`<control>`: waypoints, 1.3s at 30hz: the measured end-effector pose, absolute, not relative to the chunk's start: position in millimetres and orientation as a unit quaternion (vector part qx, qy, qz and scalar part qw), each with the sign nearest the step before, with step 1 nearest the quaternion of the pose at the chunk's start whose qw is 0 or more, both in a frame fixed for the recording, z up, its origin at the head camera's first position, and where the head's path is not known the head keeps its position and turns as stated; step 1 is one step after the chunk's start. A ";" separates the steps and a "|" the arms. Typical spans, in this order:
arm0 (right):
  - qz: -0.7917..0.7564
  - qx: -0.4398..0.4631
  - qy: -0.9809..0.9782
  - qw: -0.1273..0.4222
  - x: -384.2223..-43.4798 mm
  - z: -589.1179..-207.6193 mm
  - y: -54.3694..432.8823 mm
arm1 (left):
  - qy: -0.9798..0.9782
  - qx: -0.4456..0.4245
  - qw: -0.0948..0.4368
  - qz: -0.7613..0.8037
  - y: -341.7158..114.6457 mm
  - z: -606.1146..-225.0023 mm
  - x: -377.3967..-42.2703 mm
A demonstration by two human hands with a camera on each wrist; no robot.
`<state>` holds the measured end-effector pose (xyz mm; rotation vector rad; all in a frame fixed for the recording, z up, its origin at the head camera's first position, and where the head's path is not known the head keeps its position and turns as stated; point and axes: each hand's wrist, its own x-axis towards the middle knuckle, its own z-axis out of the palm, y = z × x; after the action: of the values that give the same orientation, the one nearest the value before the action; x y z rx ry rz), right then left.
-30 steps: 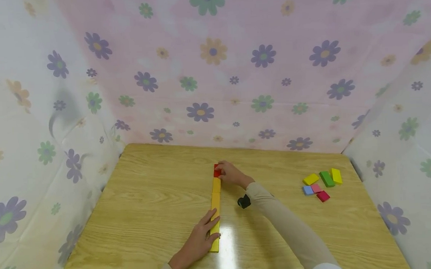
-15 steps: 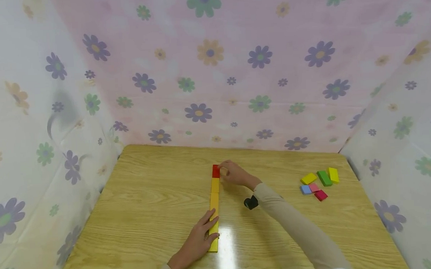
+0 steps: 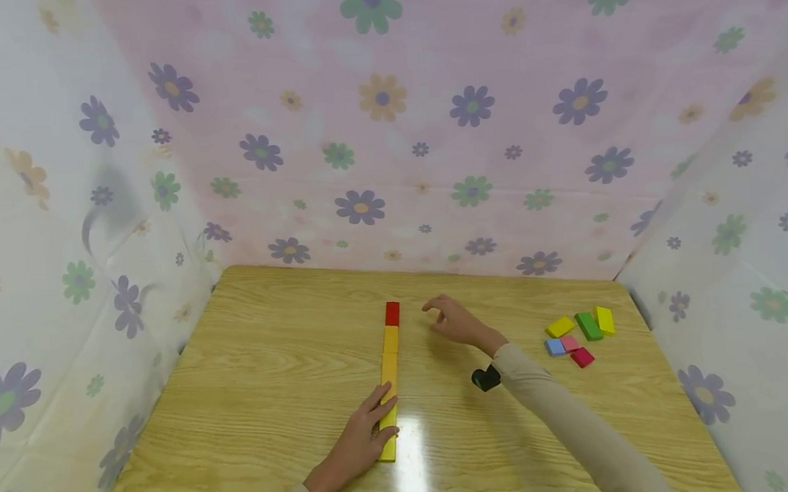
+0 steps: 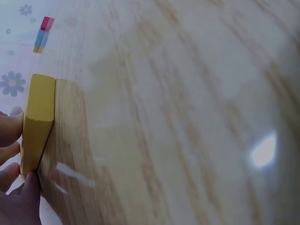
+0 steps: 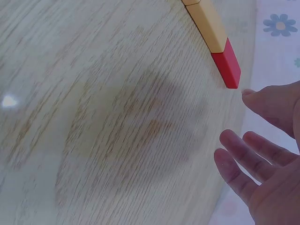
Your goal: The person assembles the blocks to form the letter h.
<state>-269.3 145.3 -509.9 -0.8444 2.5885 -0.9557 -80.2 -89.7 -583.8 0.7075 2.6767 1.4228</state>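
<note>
Four blocks form one straight row [image 3: 390,378] on the table [image 3: 254,369], long axis running from the person toward the back wall, red block [image 3: 392,313] at the far end. Left hand [image 3: 356,446] rests flat, fingers straight against the near yellow block [image 4: 36,119], apparently bracing the row. Right hand [image 3: 453,320] hovers relaxed and empty beside the red block, apart from it. Loose blocks [image 3: 579,333] lie well to the right.

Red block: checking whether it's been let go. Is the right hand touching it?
Apart. The head view shows bare table between the right hand and the red block; the right wrist view shows its fingers open.
</note>
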 end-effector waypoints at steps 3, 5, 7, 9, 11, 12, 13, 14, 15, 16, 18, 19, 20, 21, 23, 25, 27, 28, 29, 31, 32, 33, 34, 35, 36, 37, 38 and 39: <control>-0.331 -0.291 0.889 0.126 -266.8 -508.1 153.3 | 0.858 0.226 0.017 0.461 -89.8 -584.1 -80.1; -0.334 -0.291 0.888 0.125 -265.1 -506.5 158.5 | 0.857 0.227 0.017 0.462 -89.7 -584.3 -80.3; -0.335 -0.291 0.888 0.122 -263.2 -504.8 163.3 | 0.857 0.227 0.018 0.463 -89.7 -584.6 -80.5; -0.331 -0.293 0.889 0.117 -261.7 -504.6 168.4 | 0.856 0.228 0.015 0.463 -89.8 -585.0 -80.9; -0.330 -0.294 0.890 0.113 -259.8 -504.0 173.0 | 0.856 0.228 0.013 0.465 -90.0 -585.2 -81.0; -0.329 -0.295 0.890 0.110 -258.7 -503.6 175.1 | 0.855 0.229 0.012 0.465 -90.0 -585.4 -81.0; -0.328 -0.294 0.891 0.108 -257.8 -503.4 177.2 | 0.856 0.230 0.010 0.464 -90.1 -585.5 -81.0; -0.327 -0.295 0.892 0.105 -257.0 -503.4 179.4 | 0.856 0.232 0.007 0.462 -90.2 -585.8 -81.0; -0.326 -0.294 0.893 0.103 -256.1 -503.1 181.2 | 0.856 0.234 0.006 0.461 -90.2 -585.9 -80.9; -0.326 -0.293 0.893 0.102 -255.4 -502.8 183.1 | 0.856 0.234 0.007 0.462 -90.2 -586.1 -80.8; -0.324 -0.291 0.895 0.099 -254.0 -502.5 186.7 | 0.855 0.236 0.006 0.461 -90.2 -586.7 -80.8; -0.325 -0.291 0.894 0.098 -253.3 -502.2 188.6 | 0.855 0.236 0.007 0.462 -90.2 -586.8 -80.8; -0.325 -0.292 0.895 0.096 -252.7 -502.2 190.6 | 0.855 0.236 0.007 0.462 -90.2 -587.0 -80.8; -0.326 -0.291 0.895 0.096 -251.9 -501.9 192.4 | 0.854 0.237 0.006 0.462 -90.2 -587.2 -80.8; -0.326 -0.291 0.895 0.092 -250.5 -501.6 196.1 | 0.854 0.236 0.008 0.463 -90.3 -587.7 -80.7; -0.326 -0.291 0.895 0.088 -249.5 -502.0 199.7 | 0.854 0.236 0.007 0.463 -90.3 -588.0 -80.7; -0.328 -0.290 0.895 0.084 -248.5 -502.4 203.2 | 0.854 0.237 0.006 0.464 -90.3 -588.0 -80.7; -0.328 -0.290 0.895 0.082 -248.0 -502.6 205.0 | 0.854 0.235 0.008 0.465 -90.3 -587.9 -80.8; -0.328 -0.290 0.895 0.080 -247.4 -502.9 206.7 | 0.853 0.235 0.008 0.465 -90.2 -587.9 -80.8; -0.331 -0.288 0.895 0.079 -246.3 -503.2 210.4 | 0.853 0.234 0.009 0.466 -90.2 -587.7 -80.9; -0.333 -0.287 0.895 0.079 -245.9 -503.3 212.4 | 0.854 0.235 0.009 0.465 -90.2 -587.8 -81.0; -0.332 -0.286 0.896 0.078 -245.3 -503.4 214.4 | 0.853 0.234 0.011 0.465 -90.2 -588.0 -81.0; -0.332 -0.285 0.896 0.077 -244.9 -503.4 216.5 | 0.853 0.234 0.012 0.466 -90.2 -588.0 -81.2; -0.332 -0.283 0.897 0.076 -244.5 -503.2 218.5 | 0.854 0.234 0.013 0.465 -90.2 -588.2 -81.2; -0.331 -0.281 0.898 0.075 -244.1 -503.0 220.7 | 0.854 0.235 0.014 0.465 -90.3 -588.1 -81.3; -0.329 -0.280 0.899 0.073 -243.8 -502.7 222.9 | 0.854 0.234 0.015 0.464 -90.4 -587.9 -81.3; -0.328 -0.278 0.900 0.072 -243.6 -502.5 225.1 | 0.854 0.233 0.016 0.465 -90.5 -587.8 -81.2; -0.327 -0.276 0.901 0.071 -243.2 -501.9 226.9 | 0.855 0.231 0.016 0.465 -90.7 -587.6 -81.0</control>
<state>-243.2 226.9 -501.9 -0.8285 2.7098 -0.9834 -81.0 -90.7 -587.6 0.7197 2.6581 1.4448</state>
